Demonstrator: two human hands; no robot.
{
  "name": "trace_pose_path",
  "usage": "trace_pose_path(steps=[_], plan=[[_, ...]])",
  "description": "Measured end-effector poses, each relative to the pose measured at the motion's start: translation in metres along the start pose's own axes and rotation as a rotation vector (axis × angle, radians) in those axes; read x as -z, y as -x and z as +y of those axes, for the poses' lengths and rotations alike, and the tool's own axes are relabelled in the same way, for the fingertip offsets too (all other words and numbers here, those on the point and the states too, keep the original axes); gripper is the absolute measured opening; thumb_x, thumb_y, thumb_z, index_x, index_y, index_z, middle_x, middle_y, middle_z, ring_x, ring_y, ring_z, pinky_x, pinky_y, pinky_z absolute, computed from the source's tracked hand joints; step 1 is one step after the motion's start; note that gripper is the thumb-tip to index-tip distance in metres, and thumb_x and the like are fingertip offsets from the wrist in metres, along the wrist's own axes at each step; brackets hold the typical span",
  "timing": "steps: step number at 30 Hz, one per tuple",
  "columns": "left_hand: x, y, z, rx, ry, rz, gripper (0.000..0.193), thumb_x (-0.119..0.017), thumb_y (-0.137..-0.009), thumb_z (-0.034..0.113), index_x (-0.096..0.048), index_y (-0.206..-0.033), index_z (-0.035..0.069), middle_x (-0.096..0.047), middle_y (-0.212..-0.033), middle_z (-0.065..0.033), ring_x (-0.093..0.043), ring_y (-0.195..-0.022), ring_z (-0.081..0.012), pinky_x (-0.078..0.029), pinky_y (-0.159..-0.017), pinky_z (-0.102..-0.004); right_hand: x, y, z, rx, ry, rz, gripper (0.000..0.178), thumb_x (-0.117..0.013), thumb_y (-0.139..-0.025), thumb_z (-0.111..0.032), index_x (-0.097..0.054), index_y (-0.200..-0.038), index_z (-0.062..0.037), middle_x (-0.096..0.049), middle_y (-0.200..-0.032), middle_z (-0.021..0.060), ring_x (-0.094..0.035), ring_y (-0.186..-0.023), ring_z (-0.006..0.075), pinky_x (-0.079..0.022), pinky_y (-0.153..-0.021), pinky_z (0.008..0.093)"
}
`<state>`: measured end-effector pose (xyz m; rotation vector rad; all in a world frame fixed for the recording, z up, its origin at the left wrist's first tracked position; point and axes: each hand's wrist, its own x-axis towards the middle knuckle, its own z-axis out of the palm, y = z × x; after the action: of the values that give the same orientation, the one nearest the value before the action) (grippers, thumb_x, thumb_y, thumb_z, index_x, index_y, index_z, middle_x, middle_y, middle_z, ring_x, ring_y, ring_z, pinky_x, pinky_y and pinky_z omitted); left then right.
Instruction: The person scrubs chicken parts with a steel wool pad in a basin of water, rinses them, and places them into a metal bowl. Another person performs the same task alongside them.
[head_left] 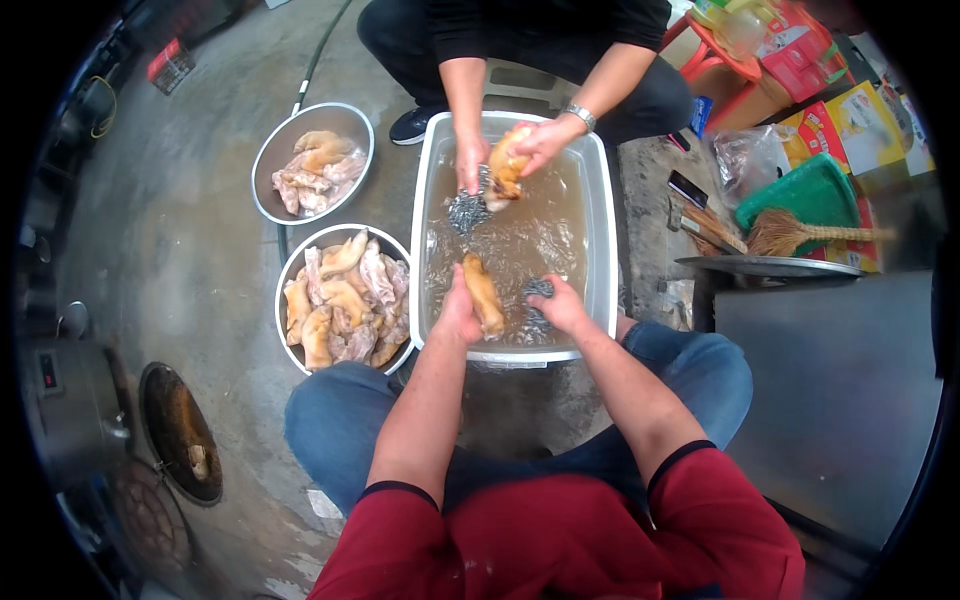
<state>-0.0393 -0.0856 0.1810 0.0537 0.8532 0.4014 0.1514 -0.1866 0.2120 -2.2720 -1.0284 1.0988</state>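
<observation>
Over a white rectangular tub [604, 250] of murky water, my left hand [459, 308] grips a yellowish-brown pig's trotter [484, 296] along its side. My right hand [563, 304], to the right of the trotter and apart from it, is closed on a steel wool scourer [538, 289]. Across the tub, a co-worker's hand holds another pig's trotter [507, 163], while that person's other hand presses a larger steel wool scourer [468, 211] near it.
Left of the tub stand two metal basins of trotters, a far basin [262, 190] and a fuller near basin [284, 325]. A hose [322, 45] runs behind them. On the right are a phone [688, 188], a straw broom [775, 233], a green dustpan [800, 200] and a metal panel [830, 390].
</observation>
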Motion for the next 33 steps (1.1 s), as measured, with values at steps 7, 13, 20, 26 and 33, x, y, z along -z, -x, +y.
trace_pose_path(steps=[7,13,20,26,33], plan=[[-0.004,0.016,-0.011,0.025,-0.086,0.050,0.096,-0.038,-0.081,0.086,-0.049,-0.131,0.004,-0.058,-0.105,-0.0116,-0.062,-0.085,-0.0280,-0.055,-0.077,-0.0438,-0.032,-0.024,0.074,0.140,0.682,-0.236,0.055,-0.077,-0.080,-0.018,-0.055,-0.129,-0.0069,-0.068,-0.113,0.0175,-0.067,-0.101,0.0325,-0.053,-0.090,0.0395],[0.001,0.004,-0.016,-0.303,-0.306,0.262,0.086,-0.043,-0.093,0.072,-0.045,-0.140,0.000,-0.059,-0.121,-0.0146,-0.061,-0.102,-0.0253,-0.052,-0.085,-0.0409,-0.014,-0.009,0.004,-0.109,-0.726,-0.255,0.067,-0.077,-0.081,-0.022,-0.049,-0.137,-0.0011,-0.062,-0.124,0.0221,-0.060,-0.116,0.0291,-0.047,-0.098,0.0388],[-0.044,0.023,-0.021,-0.302,-0.478,0.327,0.072,-0.048,-0.097,0.059,-0.053,-0.134,-0.003,-0.059,-0.125,-0.0145,-0.059,-0.110,-0.0234,-0.048,-0.091,-0.0365,-0.014,0.017,-0.074,0.114,-0.259,0.019,0.063,-0.073,-0.085,-0.034,-0.051,-0.131,0.0037,-0.062,-0.122,0.0266,-0.061,-0.116,0.0346,-0.046,-0.098,0.0408],[-0.022,0.007,-0.022,-0.311,-0.382,0.194,0.073,-0.049,-0.097,0.058,-0.045,-0.143,0.002,-0.053,-0.134,-0.0126,-0.053,-0.117,-0.0227,-0.045,-0.096,-0.0377,-0.013,0.045,-0.065,0.102,-0.116,-0.108,0.070,-0.069,-0.087,-0.037,-0.045,-0.137,0.0065,-0.058,-0.129,0.0293,-0.056,-0.122,0.0376,-0.044,-0.102,0.0409],[-0.023,0.008,-0.017,-0.346,-0.323,0.191,0.072,-0.054,-0.097,0.054,-0.042,-0.142,-0.001,-0.054,-0.134,-0.0149,-0.054,-0.119,-0.0250,-0.046,-0.098,-0.0382,-0.021,0.059,-0.048,0.055,-0.071,-0.179,0.086,-0.071,-0.087,-0.041,-0.034,-0.145,0.0099,-0.046,-0.143,0.0301,-0.048,-0.132,0.0353,-0.039,-0.109,0.0367]])
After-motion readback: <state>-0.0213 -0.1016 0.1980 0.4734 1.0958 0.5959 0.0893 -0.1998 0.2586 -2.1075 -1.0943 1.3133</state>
